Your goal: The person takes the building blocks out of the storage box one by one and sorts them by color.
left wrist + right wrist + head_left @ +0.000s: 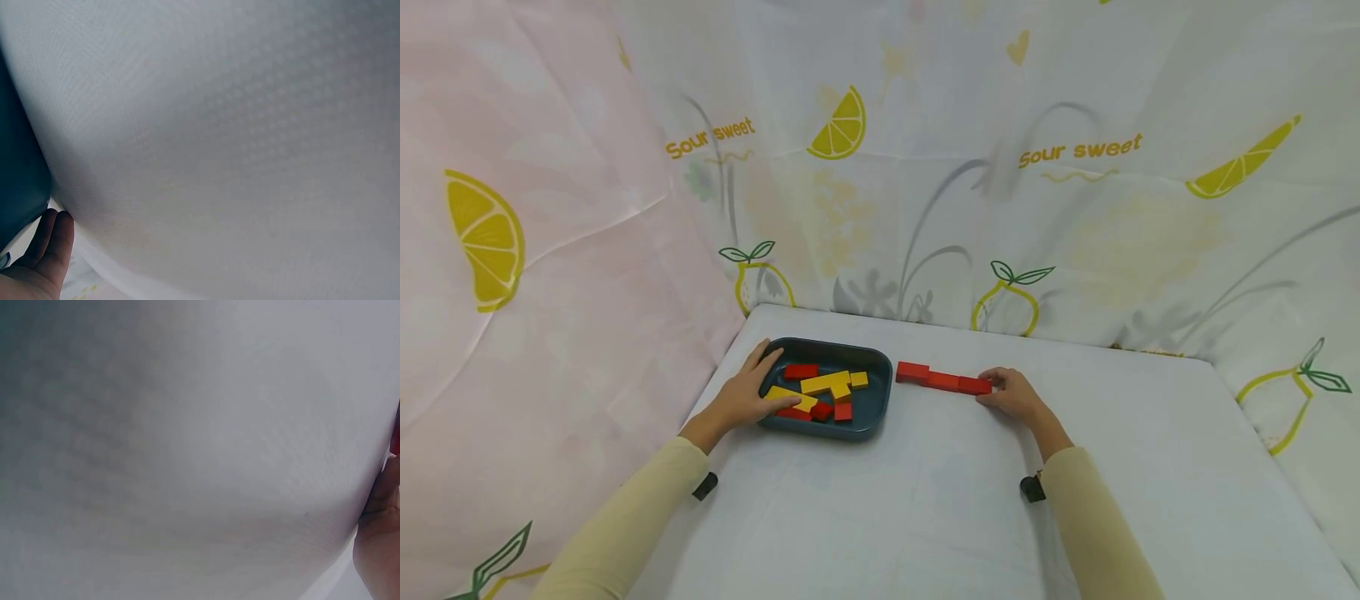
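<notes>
My left hand [741, 396] holds the left side of a dark blue-green tray [883, 392], with the thumb reaching over the inside. In the left wrist view, two fingers [56, 240] lie against the tray's outer wall [19, 162]. Red and yellow blocks [826, 383] lie loosely inside. To the right of the tray, a left red block [912, 372], a middle red block [943, 381] and a right red block [973, 386] form a line. The right block's end is between the thumb and fingers of my right hand [1015, 396]. The right wrist view shows only a red sliver [396, 437].
A white cloth covers the table [880, 517]. Behind it hangs a curtain [925, 208] printed with lemons and lettering, and a pinkish fabric wall [587, 333] stands at the left. Dark wrist devices show under both sleeves [1097, 517].
</notes>
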A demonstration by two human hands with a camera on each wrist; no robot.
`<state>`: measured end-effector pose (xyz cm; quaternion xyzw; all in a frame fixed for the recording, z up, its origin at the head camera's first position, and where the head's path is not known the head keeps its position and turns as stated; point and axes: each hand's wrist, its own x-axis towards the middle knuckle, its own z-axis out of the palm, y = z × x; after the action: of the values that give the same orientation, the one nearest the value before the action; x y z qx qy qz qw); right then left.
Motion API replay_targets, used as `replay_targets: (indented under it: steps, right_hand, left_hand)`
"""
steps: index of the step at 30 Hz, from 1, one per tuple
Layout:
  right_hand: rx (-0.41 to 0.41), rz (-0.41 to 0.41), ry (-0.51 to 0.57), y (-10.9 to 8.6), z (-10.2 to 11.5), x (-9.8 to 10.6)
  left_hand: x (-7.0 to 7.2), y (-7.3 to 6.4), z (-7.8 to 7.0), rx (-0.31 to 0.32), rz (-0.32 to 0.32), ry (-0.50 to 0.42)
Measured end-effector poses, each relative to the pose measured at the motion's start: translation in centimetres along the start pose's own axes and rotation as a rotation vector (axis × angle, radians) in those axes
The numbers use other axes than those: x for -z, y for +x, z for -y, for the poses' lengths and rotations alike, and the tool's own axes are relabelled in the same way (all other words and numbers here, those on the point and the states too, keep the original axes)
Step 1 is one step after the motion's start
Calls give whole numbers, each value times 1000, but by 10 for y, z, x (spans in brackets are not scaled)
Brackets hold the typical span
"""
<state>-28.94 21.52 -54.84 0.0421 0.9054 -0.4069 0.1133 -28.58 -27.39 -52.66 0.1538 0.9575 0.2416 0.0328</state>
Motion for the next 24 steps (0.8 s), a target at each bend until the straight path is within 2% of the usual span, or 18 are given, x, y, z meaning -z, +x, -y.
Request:
replay_targets:
  steps: [15, 24]
  right_hand:
    - [-22, 15, -11, -2, 7, -5]
    - [-17, 47, -82, -2, 4, 2]
  left_hand:
    - [4, -2, 2, 12, 10, 13]
    - [-1, 1, 0, 21, 19, -3]
